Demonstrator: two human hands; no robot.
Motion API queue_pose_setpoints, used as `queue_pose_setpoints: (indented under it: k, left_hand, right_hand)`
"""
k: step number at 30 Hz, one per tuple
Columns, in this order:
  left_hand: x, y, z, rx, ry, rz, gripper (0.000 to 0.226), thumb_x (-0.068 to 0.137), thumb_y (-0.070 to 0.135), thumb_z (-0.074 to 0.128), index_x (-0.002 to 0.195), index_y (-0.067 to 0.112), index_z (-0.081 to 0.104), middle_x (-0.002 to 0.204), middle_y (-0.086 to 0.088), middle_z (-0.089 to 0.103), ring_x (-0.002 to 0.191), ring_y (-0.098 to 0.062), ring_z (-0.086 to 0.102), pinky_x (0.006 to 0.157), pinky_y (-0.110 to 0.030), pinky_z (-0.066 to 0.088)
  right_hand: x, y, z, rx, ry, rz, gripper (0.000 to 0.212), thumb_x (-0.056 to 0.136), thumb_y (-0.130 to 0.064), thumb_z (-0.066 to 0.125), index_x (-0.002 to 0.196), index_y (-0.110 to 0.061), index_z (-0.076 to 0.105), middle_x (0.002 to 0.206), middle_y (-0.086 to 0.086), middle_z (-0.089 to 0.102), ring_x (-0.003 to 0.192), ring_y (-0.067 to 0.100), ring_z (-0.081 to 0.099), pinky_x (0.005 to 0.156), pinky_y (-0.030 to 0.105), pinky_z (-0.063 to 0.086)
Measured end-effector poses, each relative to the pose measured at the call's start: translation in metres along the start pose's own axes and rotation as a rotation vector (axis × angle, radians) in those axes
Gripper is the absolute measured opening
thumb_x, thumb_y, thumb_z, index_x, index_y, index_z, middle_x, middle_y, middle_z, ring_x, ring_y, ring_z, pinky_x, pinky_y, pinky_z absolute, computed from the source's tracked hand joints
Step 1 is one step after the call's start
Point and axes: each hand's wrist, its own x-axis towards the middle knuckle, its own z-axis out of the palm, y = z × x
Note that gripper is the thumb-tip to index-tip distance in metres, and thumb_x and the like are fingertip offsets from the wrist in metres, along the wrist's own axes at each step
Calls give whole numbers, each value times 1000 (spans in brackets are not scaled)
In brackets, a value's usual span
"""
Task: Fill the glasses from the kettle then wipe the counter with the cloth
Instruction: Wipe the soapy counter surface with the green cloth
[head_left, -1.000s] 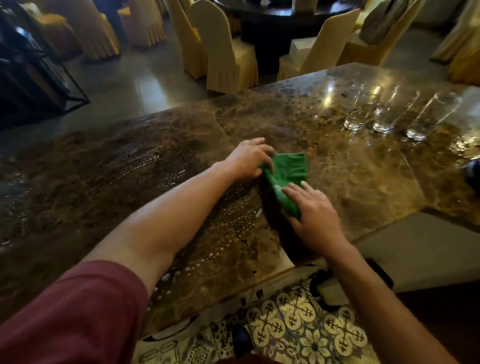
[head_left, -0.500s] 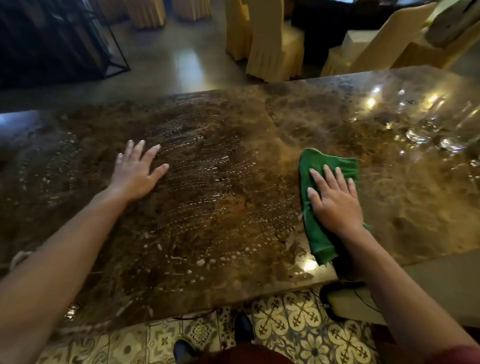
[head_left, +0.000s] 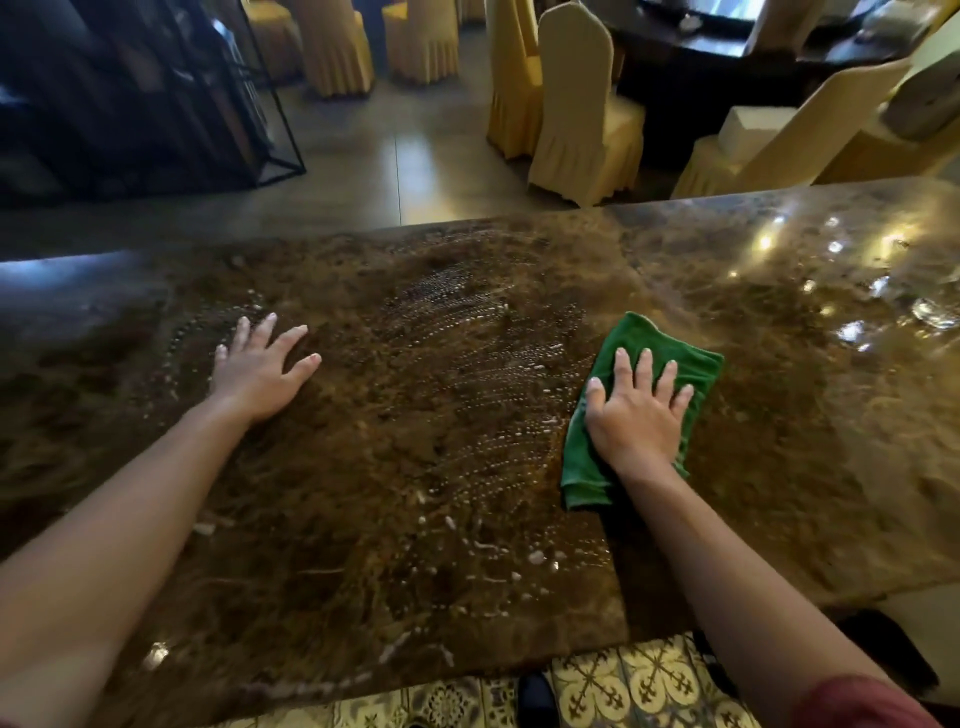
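- Cloth (head_left: 631, 338), green and folded, lies flat on the brown marble counter (head_left: 779, 441), right of centre and well inside its near edge.
- The right hand (head_left: 636, 415) presses down on the cloth, palm flat, fingers straight and slightly spread; green fabric shows beyond the fingertips and below the wrist.
- The left hand (head_left: 257, 371) rests flat on the bare counter, well apart from the cloth, with fingers straight and fanned out, holding nothing.
- Between the two hands the stone carries curved bands of small water beads (head_left: 467, 338), with more drops and streaks toward the near edge.
- At the far right edge of the view, one glass (head_left: 935, 312) stands on the counter, blurred and cut off by the frame; bright glints surround it.
- The kettle is not visible.
- Beyond the counter stand chairs in yellow covers (head_left: 582, 114) on a dark polished floor.
- Patterned floor tiles (head_left: 649, 691) show below the near counter edge.
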Motion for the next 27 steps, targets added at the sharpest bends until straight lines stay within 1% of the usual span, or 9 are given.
queue_pose_setpoints:
  k: [8,10,12,15,19,22,24,26,27]
  left_hand:
    - [36,-35,-11,-20,19,-47,71,102,65,32,161,26,26,172,-5,7,159,-27,-4,125,-56,6]
    - [42,-44,-12,-31,26,-35,68,103,63,32,161,29,27,172,-3,7,158,-28,-4,125,-57,6]
    - [46,-54,-12,-15,15,-24,61,103,63,29,159,38,28,172,2,7,158,-29,-4,124,-59,6]
    - [50,-62,-11,-1,-35,-42,59,101,67,27,156,47,27,172,8,9,158,-28,0,123,-61,10]
    - [58,-66,-20,-46,-86,-52,62,99,70,22,157,49,24,170,11,17,157,-25,16,122,-53,22]
    - [58,-71,-26,-75,-65,-23,60,101,67,24,157,47,22,168,9,24,156,-25,20,123,-56,20]
    - [53,-76,-25,-119,-3,-27,57,104,60,29,158,43,24,168,6,26,157,-25,17,123,-58,15]
    - [46,-86,-21,-106,49,-63,57,104,58,30,159,40,24,170,4,19,158,-25,9,124,-59,11]
    - [37,-101,-17,-74,61,-126,60,104,60,30,159,39,23,171,2,13,158,-25,4,124,-59,9]
  right_hand:
    - [76,-101,7,16,-9,99,72,102,-55,19,166,-22,17,174,12,10,159,42,0,125,62,-3]
    - [107,-122,6,8,-6,91,72,101,-55,18,165,-22,17,174,13,11,159,42,1,125,63,-2]
    - [141,-139,5,0,-17,44,72,101,-56,18,165,-23,18,174,11,11,159,42,2,125,62,-2]
    - [185,-167,6,-18,-37,-49,71,101,-57,19,165,-25,17,174,9,10,160,39,1,126,61,-2]
    - [215,-209,13,-23,-66,-218,69,102,-56,19,166,-30,15,175,5,9,160,34,1,127,58,-2]
    - [222,-244,17,-50,-105,-404,67,103,-55,20,165,-33,14,175,1,8,161,30,0,128,55,-2]
    - [219,-268,21,-77,-154,-564,65,104,-56,20,165,-34,13,175,-2,5,161,26,-2,128,54,-4]
    - [215,-280,25,-106,-174,-668,64,105,-56,20,165,-36,13,175,-4,4,161,24,-4,128,53,-5]
    - [210,-291,28,-116,-187,-712,63,106,-56,21,165,-36,12,175,-5,4,161,23,-4,128,52,-5]
